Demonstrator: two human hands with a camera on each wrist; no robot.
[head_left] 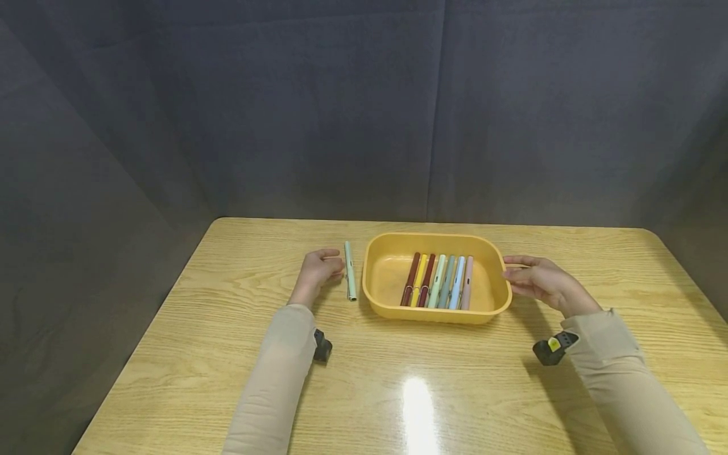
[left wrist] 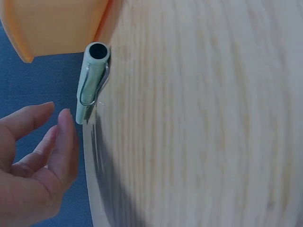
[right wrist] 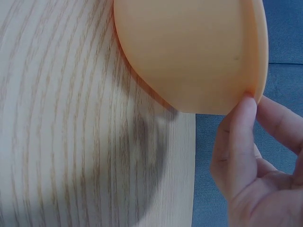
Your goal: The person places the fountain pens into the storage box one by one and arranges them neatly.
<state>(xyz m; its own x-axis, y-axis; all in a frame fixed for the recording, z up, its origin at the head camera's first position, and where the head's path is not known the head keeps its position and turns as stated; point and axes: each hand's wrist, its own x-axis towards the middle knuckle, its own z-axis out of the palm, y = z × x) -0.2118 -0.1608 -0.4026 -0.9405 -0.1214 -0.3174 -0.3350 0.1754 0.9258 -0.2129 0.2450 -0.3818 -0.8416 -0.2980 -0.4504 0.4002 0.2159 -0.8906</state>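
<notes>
A mint-green pen (head_left: 350, 270) with a metal clip lies on the table just left of a yellow plastic tray (head_left: 375, 306). My left hand (head_left: 321, 272) is beside this pen, its fingers loosely bent and holding nothing. In the left wrist view, the fingertips come close to the far end of the pen (left wrist: 93, 82), whose dark open end faces the camera. On the other side, my right hand (head_left: 540, 283) pinches the tray's right rim between thumb and fingers. The right wrist view shows the thumb on the tray wall (right wrist: 189, 56) at the rim.
Inside the tray several pens lie side by side: dark red, a yellow pen (head_left: 419, 280), light green, teal, blue and a pinkish pen (head_left: 467, 282). A wooden table (head_left: 364, 360) carries everything, with a dark curtain (head_left: 341, 126) behind it.
</notes>
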